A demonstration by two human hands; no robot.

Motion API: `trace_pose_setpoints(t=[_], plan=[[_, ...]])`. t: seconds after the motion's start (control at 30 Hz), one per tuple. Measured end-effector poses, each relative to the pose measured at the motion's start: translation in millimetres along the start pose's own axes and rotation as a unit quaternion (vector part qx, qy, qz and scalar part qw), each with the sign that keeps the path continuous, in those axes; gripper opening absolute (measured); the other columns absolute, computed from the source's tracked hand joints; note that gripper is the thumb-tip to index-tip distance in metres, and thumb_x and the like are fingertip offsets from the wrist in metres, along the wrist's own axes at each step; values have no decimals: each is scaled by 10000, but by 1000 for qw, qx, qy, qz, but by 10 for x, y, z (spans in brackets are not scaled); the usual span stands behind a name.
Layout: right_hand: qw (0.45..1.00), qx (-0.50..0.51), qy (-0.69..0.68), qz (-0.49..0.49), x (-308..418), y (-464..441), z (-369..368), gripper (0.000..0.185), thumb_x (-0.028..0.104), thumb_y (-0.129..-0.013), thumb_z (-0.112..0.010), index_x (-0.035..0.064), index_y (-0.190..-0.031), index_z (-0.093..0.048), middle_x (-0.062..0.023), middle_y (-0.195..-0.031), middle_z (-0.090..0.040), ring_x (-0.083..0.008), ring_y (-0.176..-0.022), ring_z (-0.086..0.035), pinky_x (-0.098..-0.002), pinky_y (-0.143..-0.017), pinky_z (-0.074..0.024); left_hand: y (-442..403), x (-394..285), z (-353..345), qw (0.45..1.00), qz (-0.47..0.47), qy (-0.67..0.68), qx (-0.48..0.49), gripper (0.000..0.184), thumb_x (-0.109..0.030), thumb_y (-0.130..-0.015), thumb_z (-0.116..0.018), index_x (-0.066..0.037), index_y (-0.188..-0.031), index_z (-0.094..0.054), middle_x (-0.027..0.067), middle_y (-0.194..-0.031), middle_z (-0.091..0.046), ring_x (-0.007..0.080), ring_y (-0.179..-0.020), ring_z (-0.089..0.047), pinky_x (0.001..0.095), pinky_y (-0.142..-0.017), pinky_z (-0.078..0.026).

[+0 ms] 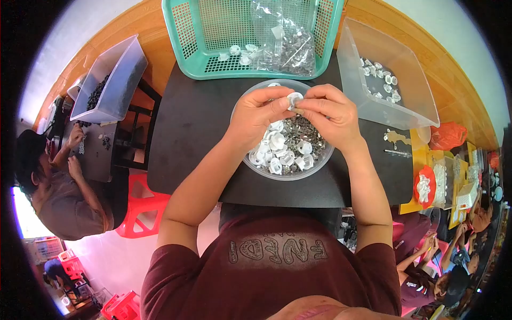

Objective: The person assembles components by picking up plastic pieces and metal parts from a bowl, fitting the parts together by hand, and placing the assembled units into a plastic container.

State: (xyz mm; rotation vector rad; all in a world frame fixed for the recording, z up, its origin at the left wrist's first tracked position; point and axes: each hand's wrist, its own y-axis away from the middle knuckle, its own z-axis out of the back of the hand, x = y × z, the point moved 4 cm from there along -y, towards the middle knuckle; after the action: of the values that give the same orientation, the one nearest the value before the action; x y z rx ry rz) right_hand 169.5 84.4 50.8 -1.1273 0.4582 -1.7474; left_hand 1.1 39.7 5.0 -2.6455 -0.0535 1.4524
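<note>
Pinching a small, white, rounded plastic piece (294,100) with the fingertips of left hand (260,111) and right hand (335,114), above a round, translucent plastic bowl (292,177); apparently working it closely, likely calling for steady pressure.

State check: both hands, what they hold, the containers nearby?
Left hand: pinching white part
Right hand: pinching at same part
White part: held over bowl
Bowl: uncovered, holding loose white parts and metallic pieces
Green basket: uncovered, white parts and plastic bag inside
Plastic bag: metallic pieces inside, seal unclear
Right bin: uncovered, white parts inside
Left bin: uncovered, dark parts inside
</note>
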Motion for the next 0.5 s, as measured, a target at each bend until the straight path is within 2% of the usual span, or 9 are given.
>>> trace_pose_setpoints(t=[0.2,0.4,0.5], plan=[[1000,-16,-17,-15,60,-17,-10,177,9,-756,-750,64,-925,-742,-49,-905,-655,-162,-751,-642,-267,-617,-517,0,7,-34,1000,8,0,6,244,-122,-943,-644,16,-1145,-656,111,-1123,-658,196,-1027,-650,350,-904,-554],[994,-64,-45,-70,80,22,-55,130,23,-780,-742,49,-908,-732,-40,-898,-664,-100,-652,-598,-232,-533,-475,4,13,-36,1000,9,-1,4,242,-124,-947,-637,13,-1145,-659,106,-1129,-657,200,-1035,-648,352,-915,-548],[993,-72,-46,-78,78,27,-66,132,19,-774,-740,53,-901,-732,-40,-893,-665,-89,-632,-579,-222,-520,-463,-7,43,-7,1000,12,0,-3,256,-65,-941,-618,-6,-1189,-642,102,-1128,-671,190,-1026,-658,361,-900,-566]])
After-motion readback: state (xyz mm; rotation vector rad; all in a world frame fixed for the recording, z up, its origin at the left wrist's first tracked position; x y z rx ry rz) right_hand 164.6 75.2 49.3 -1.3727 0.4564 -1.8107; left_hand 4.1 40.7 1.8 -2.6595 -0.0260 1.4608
